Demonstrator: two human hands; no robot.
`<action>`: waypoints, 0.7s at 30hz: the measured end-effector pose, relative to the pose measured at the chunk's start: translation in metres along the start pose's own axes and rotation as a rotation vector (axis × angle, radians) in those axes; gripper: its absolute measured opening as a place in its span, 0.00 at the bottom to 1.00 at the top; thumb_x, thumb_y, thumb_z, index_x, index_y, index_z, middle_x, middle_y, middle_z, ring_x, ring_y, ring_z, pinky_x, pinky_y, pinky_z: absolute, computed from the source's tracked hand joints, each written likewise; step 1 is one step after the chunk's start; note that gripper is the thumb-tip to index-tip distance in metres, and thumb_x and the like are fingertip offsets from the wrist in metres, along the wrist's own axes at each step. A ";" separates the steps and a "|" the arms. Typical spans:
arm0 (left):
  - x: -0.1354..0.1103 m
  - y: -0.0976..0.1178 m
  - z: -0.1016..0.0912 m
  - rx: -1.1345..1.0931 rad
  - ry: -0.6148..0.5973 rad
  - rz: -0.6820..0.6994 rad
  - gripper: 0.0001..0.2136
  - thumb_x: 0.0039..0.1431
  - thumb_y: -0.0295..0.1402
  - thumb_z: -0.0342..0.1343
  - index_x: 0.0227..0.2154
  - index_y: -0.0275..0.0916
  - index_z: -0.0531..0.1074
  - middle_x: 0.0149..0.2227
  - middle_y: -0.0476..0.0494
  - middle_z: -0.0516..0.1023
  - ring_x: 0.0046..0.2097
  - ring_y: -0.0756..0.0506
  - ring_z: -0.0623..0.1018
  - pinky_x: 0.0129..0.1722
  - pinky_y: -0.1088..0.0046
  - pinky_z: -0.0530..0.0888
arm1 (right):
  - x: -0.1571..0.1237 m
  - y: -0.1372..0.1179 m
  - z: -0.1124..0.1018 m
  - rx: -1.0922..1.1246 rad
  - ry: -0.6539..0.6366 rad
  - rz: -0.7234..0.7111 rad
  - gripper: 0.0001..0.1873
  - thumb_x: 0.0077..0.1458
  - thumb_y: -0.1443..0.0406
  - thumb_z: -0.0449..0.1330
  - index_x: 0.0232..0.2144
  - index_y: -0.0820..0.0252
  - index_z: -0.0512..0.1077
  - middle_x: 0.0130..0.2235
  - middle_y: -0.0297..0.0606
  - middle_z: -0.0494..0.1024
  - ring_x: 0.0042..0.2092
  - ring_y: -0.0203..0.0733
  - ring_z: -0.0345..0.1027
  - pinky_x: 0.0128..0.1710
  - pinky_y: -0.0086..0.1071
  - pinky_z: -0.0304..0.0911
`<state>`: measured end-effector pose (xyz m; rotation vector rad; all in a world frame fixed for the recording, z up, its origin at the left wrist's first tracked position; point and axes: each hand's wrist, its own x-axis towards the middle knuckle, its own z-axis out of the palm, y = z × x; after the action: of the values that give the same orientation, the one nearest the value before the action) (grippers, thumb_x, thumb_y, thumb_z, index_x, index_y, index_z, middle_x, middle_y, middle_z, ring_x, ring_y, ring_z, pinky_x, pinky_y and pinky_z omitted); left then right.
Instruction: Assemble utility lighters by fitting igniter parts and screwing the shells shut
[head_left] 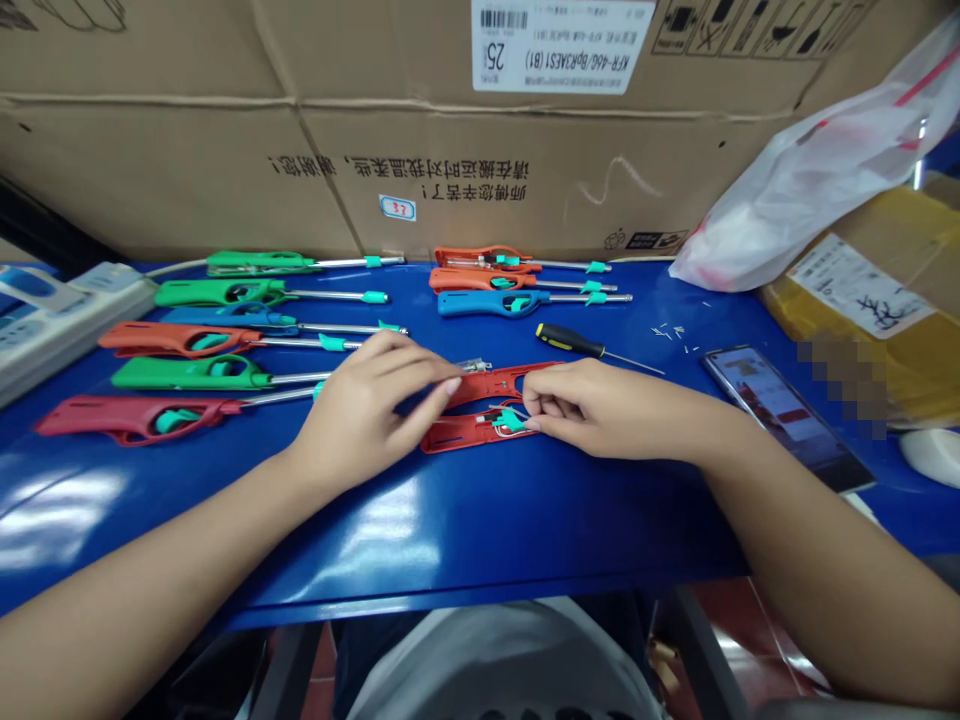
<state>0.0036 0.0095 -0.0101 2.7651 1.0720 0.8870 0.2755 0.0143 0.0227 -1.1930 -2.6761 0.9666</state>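
Two red halves of a lighter casing lie between my hands, an upper half (491,385) and a lower half (457,433). A teal trigger (510,420) and a thin pale wire sit in the lower half. My left hand (375,400) has its thumb and index finger closed at the left end of the upper half. My right hand (589,405) is curled, its thumb and fingertips pinching the right end of the lower half by the trigger. Its fingers hide that end. A small clear and metal part (474,366) lies just behind the upper half.
Several long-necked lighters (180,372) lie in a column at left, and more (491,303) at back centre. A screwdriver (570,340), small screws (671,332) and a phone (787,415) are at right. A cardboard box (420,130) stands behind; a power strip (67,310) is far left.
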 end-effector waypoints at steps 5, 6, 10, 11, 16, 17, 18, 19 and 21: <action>0.002 -0.017 0.005 0.161 -0.063 -0.199 0.14 0.69 0.40 0.55 0.49 0.40 0.80 0.42 0.39 0.80 0.45 0.39 0.74 0.46 0.58 0.71 | 0.000 -0.002 0.000 -0.016 0.004 0.006 0.08 0.65 0.64 0.55 0.31 0.58 0.67 0.30 0.31 0.71 0.28 0.34 0.60 0.29 0.29 0.50; 0.002 -0.019 0.005 0.168 -0.075 -0.219 0.14 0.68 0.41 0.56 0.49 0.42 0.80 0.42 0.40 0.79 0.45 0.40 0.73 0.45 0.58 0.70 | 0.000 -0.001 0.000 -0.016 0.007 0.006 0.08 0.65 0.64 0.55 0.32 0.58 0.67 0.30 0.31 0.72 0.28 0.35 0.60 0.29 0.29 0.50; 0.004 -0.022 0.007 0.090 -0.105 -0.270 0.11 0.66 0.41 0.59 0.45 0.44 0.82 0.42 0.42 0.80 0.43 0.41 0.74 0.45 0.60 0.68 | 0.000 0.000 0.002 -0.009 0.022 -0.016 0.08 0.64 0.63 0.55 0.32 0.58 0.67 0.30 0.32 0.73 0.28 0.35 0.61 0.29 0.29 0.50; 0.005 -0.022 0.008 0.051 -0.107 -0.281 0.10 0.66 0.40 0.59 0.43 0.43 0.82 0.42 0.42 0.81 0.43 0.41 0.74 0.46 0.60 0.68 | 0.000 0.000 0.002 -0.008 0.026 -0.023 0.08 0.64 0.63 0.56 0.31 0.58 0.67 0.30 0.33 0.73 0.28 0.35 0.61 0.29 0.29 0.50; 0.009 -0.023 0.009 -0.157 -0.090 -0.416 0.11 0.61 0.42 0.64 0.36 0.39 0.78 0.36 0.45 0.83 0.37 0.44 0.76 0.41 0.66 0.70 | -0.001 0.002 0.002 -0.006 0.032 -0.039 0.08 0.64 0.63 0.55 0.31 0.58 0.66 0.30 0.32 0.72 0.28 0.35 0.61 0.29 0.30 0.49; 0.009 -0.023 0.009 -0.197 -0.075 -0.452 0.12 0.60 0.43 0.64 0.36 0.39 0.78 0.35 0.45 0.82 0.35 0.45 0.75 0.38 0.68 0.70 | -0.002 0.002 0.002 -0.005 0.030 -0.034 0.09 0.64 0.63 0.55 0.31 0.58 0.66 0.29 0.32 0.72 0.28 0.35 0.60 0.28 0.30 0.49; 0.009 -0.022 0.008 -0.224 -0.051 -0.478 0.13 0.60 0.44 0.65 0.37 0.39 0.78 0.35 0.46 0.82 0.34 0.45 0.75 0.36 0.69 0.70 | -0.002 0.002 0.002 -0.004 0.026 -0.026 0.09 0.64 0.63 0.55 0.31 0.58 0.66 0.29 0.32 0.72 0.28 0.35 0.60 0.28 0.30 0.49; 0.009 -0.022 0.008 -0.236 -0.023 -0.485 0.13 0.60 0.44 0.64 0.38 0.39 0.79 0.35 0.46 0.83 0.34 0.46 0.75 0.37 0.69 0.70 | -0.002 0.001 0.002 -0.003 0.021 -0.018 0.08 0.64 0.63 0.55 0.31 0.57 0.66 0.29 0.32 0.72 0.28 0.35 0.60 0.28 0.30 0.50; 0.010 -0.020 0.005 -0.227 0.023 -0.454 0.14 0.63 0.44 0.61 0.43 0.40 0.80 0.38 0.45 0.84 0.35 0.46 0.75 0.40 0.68 0.71 | -0.002 0.001 0.002 0.000 0.017 -0.012 0.08 0.65 0.64 0.54 0.31 0.57 0.65 0.29 0.31 0.72 0.28 0.35 0.60 0.29 0.30 0.50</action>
<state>0.0001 0.0313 -0.0145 2.2028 1.4216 0.9059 0.2764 0.0124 0.0206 -1.1784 -2.6668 0.9511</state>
